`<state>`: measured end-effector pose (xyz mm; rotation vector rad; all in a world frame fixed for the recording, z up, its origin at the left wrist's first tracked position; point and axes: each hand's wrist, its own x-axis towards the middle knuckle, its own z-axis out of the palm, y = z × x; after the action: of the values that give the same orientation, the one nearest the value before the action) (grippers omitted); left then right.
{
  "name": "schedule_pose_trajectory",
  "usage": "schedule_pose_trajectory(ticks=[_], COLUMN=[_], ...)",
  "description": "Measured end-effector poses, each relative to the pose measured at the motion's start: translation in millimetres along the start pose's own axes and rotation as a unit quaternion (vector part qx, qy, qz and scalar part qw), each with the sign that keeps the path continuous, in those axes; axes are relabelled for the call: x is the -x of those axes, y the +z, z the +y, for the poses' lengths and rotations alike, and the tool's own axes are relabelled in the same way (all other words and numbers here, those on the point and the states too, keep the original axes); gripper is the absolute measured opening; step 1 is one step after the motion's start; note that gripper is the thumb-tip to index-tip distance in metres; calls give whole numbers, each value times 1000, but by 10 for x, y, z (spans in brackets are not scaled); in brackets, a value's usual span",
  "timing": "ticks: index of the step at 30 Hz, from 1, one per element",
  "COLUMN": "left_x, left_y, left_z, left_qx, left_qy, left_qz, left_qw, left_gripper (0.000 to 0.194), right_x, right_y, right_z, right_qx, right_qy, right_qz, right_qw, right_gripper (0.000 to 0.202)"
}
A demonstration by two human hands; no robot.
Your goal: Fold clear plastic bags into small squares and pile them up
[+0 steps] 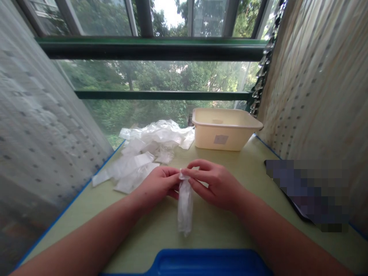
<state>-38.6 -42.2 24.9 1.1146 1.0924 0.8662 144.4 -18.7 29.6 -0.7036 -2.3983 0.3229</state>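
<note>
A narrow, folded strip of clear plastic bag [184, 209] hangs down toward the table's near side, its top end pinched between both hands. My left hand [161, 184] has its thumb and fingers closed on the left of that top end. From the right, my right hand [211, 180] closes its fingertips on the same end. Beyond my left hand lies a loose pile of crumpled clear plastic bags [161, 136], some of them flattened toward the left edge.
A cream plastic bin [230, 134] with a small label stands at the back right. On the right lies a dark, pixelated flat object [299, 191]. A blue tray [212, 262] sits at the near edge of the green table [218, 234]. Curtains flank both sides before a window.
</note>
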Motion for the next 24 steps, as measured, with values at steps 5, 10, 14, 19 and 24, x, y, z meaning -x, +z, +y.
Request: schedule_pose_trajectory(ticks=[5,10,14,19,24], left_x=[-3,-18,0,16,-33], left_y=[-21,-64,-79,-85,-129], left_z=[2,-6,4,27,30], left_qx=[52,128,78,92,92], left_qy=[-16,-42,-21,-11,25], left_qz=[3,-5,-8,-44,0], left_qw=[999,991,997,995,995], left_gripper=[19,21,23,21,17], right_x=[-5,-8,-9,-11,-35], right_y=[7,22,4,-28,7], right_z=[3,13,7,22,8], right_qx=[2,-2,-14,-62,-203], right_qy=[-2,-8,-4,25,79], right_qz=[-13,-18,-36,-24,18], right_qw=[1000,1000,999,997,976], right_gripper=[32,32,32,34,41])
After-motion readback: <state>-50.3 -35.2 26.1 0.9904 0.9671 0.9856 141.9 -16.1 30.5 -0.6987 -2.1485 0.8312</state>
